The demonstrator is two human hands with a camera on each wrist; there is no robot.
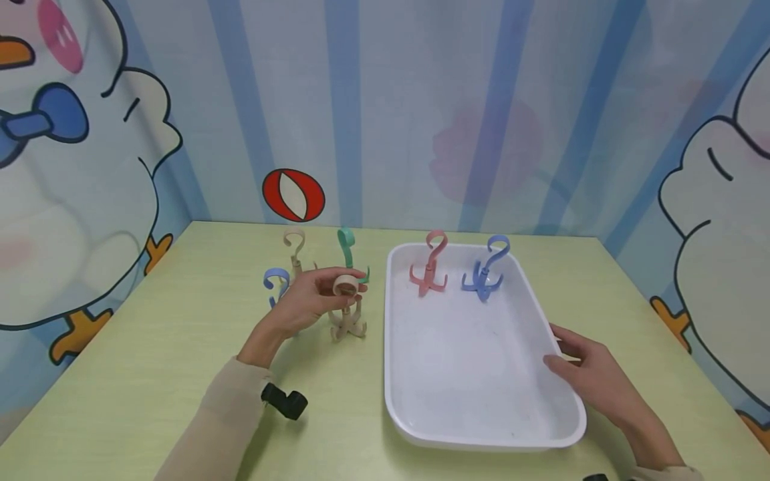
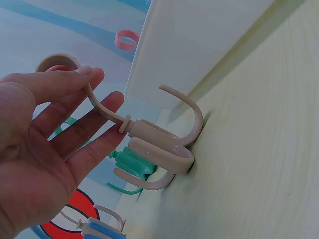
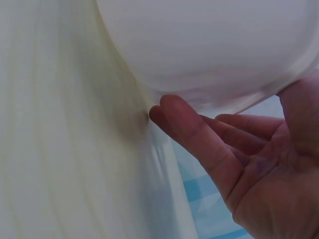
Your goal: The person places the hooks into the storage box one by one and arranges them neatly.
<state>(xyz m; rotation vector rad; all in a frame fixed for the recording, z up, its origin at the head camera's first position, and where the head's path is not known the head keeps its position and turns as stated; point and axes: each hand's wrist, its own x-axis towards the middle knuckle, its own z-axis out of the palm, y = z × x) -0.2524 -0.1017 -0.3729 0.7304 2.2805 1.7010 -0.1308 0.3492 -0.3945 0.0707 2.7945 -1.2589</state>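
Note:
My left hand (image 1: pixel 303 298) pinches a beige four-prong hanging hook (image 2: pixel 162 144) by its curved top, between thumb and index finger. The hook's prongs point down close to the tabletop; whether they touch it I cannot tell. Behind that hand are a green hook (image 1: pixel 345 242), another beige hook (image 1: pixel 295 248) and a blue hook (image 1: pixel 275 274), each partly hidden. My right hand (image 1: pixel 592 374) holds the right rim of a white tray (image 1: pixel 463 374), thumb over the edge and fingers along the outside (image 3: pixel 209 50). Inside the tray's far end are a pink hook (image 1: pixel 429 277) and a blue hook (image 1: pixel 482 282).
Everything sits on a pale yellow-green table (image 1: pixel 120 381). A striped cartoon backdrop (image 1: pixel 391 120) rises behind its far edge and along both sides. A black wrist camera (image 1: pixel 285 402) sticks out from the left sleeve (image 1: pixel 219 414).

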